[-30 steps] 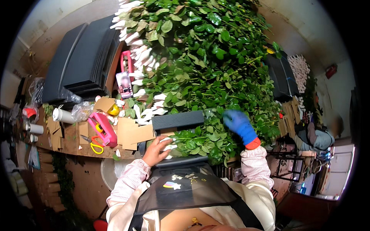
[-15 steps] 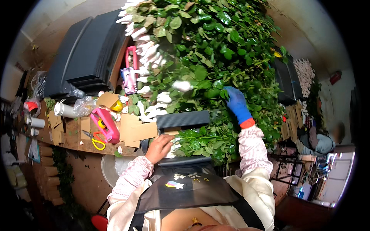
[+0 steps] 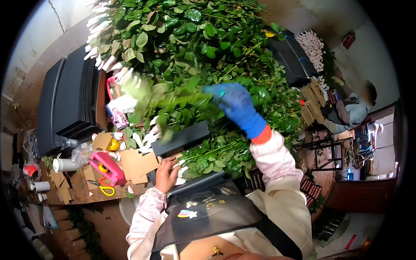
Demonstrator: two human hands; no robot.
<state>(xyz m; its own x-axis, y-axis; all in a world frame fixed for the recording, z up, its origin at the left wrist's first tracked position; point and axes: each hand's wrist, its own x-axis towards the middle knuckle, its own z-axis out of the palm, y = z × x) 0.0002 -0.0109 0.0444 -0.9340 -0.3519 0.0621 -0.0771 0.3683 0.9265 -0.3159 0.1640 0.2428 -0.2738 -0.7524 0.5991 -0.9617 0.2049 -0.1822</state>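
Note:
My right hand (image 3: 236, 106), in a blue glove with a red cuff, is closed on a leafy rose stem (image 3: 177, 100). The stem lies sideways above the pile, smeared by motion, and its head end points left. Below it, my bare left hand (image 3: 166, 174) rests with its fingers stretched beside the pale-sleeved heads of a smaller rose bunch (image 3: 216, 154). That bunch lies between a ridged dark board (image 3: 181, 138) and a dark roll-like edge (image 3: 199, 182) close to my apron. Behind spreads a large heap of leafy stems (image 3: 195, 43), white-sleeved heads toward the left.
On the table's left are a pink tape dispenser (image 3: 107, 169), yellow-handled scissors (image 3: 106, 190), cardboard pieces (image 3: 138, 164) and a white cup (image 3: 65, 165). Dark board stacks (image 3: 80, 95) stand behind them. At the right, another person (image 3: 357, 110) sits near more flowers.
My right hand has lifted from the heap and moved left with a rose stem in it. My left hand stays by the small bunch. The whole view has swung to the right.

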